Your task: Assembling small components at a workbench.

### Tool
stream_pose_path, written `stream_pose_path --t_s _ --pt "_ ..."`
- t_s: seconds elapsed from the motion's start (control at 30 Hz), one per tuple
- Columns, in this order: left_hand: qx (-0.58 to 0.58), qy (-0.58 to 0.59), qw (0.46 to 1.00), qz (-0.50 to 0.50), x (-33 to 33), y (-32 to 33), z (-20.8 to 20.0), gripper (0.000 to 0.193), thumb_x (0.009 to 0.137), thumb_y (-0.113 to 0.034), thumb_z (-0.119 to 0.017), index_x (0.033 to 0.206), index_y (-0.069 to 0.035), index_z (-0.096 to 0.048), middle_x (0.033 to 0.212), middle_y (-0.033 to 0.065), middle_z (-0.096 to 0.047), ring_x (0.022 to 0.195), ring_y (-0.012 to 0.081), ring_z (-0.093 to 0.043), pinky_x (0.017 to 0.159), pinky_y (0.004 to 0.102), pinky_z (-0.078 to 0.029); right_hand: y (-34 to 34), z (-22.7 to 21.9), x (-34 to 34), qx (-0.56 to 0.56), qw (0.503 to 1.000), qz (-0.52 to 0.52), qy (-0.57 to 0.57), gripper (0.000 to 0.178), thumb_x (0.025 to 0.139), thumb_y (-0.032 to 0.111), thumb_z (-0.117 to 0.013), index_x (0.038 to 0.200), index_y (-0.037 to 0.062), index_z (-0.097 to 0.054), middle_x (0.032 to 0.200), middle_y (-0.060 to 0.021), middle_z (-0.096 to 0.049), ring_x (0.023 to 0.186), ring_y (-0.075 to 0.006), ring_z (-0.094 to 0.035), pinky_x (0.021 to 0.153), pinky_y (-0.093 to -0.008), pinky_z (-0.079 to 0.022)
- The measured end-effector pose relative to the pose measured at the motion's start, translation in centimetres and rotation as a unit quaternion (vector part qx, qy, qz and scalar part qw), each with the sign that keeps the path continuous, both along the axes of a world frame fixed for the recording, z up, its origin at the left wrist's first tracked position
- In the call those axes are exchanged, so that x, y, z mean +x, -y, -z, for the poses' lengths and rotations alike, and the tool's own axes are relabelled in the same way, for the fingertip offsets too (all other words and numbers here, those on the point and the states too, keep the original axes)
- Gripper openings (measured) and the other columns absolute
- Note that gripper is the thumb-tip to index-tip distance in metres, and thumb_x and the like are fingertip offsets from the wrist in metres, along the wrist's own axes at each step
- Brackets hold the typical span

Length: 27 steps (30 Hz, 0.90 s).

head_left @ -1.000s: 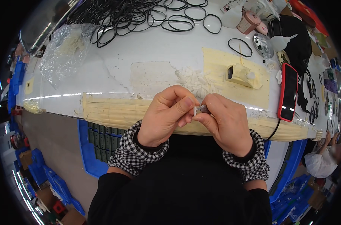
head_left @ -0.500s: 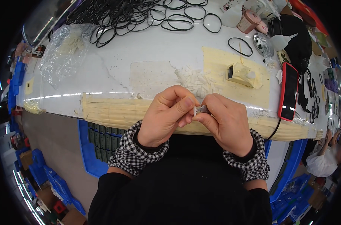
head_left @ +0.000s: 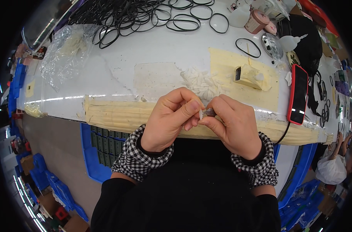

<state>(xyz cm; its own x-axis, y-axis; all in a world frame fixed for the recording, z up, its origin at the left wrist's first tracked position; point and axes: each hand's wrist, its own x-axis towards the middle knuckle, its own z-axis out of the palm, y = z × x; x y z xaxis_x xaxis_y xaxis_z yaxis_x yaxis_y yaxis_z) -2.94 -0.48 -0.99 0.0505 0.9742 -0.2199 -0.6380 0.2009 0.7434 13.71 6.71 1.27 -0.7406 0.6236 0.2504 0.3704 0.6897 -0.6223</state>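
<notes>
At the table's near edge, my left hand (head_left: 169,119) and my right hand (head_left: 236,125) meet fingertip to fingertip. Between my left thumb and fingers is a small thin white piece (head_left: 200,114). My right thumb and forefinger pinch a small grey, metallic-looking piece (head_left: 211,112), its end close against the white one; its kind is too small to tell. Just beyond my fingers lies a loose heap of white slivers (head_left: 201,82). A yellow-taped block (head_left: 248,77) with a dark end sits to the right of the heap.
Many black rubber loops (head_left: 133,19) lie tangled at the back. A clear plastic bag (head_left: 56,62) is at left, a red-cased phone (head_left: 298,94) with a cable at right. Yellow tape (head_left: 118,115) covers the front edge. Blue crates (head_left: 91,162) stand below. Another person (head_left: 331,168) is at far right.
Both hands stay nearly in place. My right fingers shift very slightly, and the grey piece turns a little against the white piece.
</notes>
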Motion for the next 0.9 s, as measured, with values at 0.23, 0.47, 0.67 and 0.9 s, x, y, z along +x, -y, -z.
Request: stream_pose_path --t_s 0.23,0.47,0.67,0.9 --pt "-0.001 -0.031 0.999 0.017 -0.27 0.07 -0.32 0.012 0.094 -0.013 -0.054 0.090 -0.002 -0.057 0.076 0.0005 -0.057 0.063 0.0041 -0.052 0.054 0.0166 -0.042 -0.29 -0.38 0.27 -0.033 0.999 -0.026 0.027 0.029 0.081 0.036 -0.065 0.079 0.0082 -0.054 0.067 -0.0054 -0.051 0.059 -0.0251 -0.055 0.050 -0.0346 -0.042" --pt "-0.003 -0.082 0.996 0.023 -0.17 0.07 -0.50 0.018 0.094 -0.019 -0.055 0.087 -0.002 -0.054 0.073 0.0002 -0.054 0.058 0.0027 -0.049 0.050 0.0152 -0.039 -0.33 -0.43 0.36 -0.045 0.998 -0.040 0.035 0.029 0.081 0.034 -0.065 0.079 0.0075 -0.054 0.068 -0.0058 -0.052 0.059 -0.0256 -0.055 0.050 -0.0348 -0.042" --pt "-0.004 -0.075 0.996 0.038 -0.16 0.13 -0.77 0.019 0.094 -0.019 -0.055 0.086 -0.003 -0.053 0.073 0.0003 -0.053 0.056 0.0025 -0.047 0.050 0.0151 -0.038 -0.46 -0.52 0.53 -0.076 0.995 -0.052 0.031 0.028 0.079 0.034 -0.067 0.078 0.0082 -0.056 0.065 -0.0056 -0.050 0.055 -0.0243 -0.054 0.048 -0.0338 -0.040" --pt "-0.021 -0.082 0.996 0.021 -0.11 0.06 -0.82 0.021 0.097 -0.021 -0.050 0.086 -0.003 -0.051 0.074 0.0016 -0.055 0.059 0.0028 -0.047 0.050 0.0146 -0.036 -0.26 -0.57 0.56 -0.014 0.998 -0.041 -0.044 0.027 0.071 0.031 -0.075 0.071 0.0096 -0.058 0.062 -0.0020 -0.047 0.051 -0.0175 -0.050 0.045 -0.0301 -0.038"
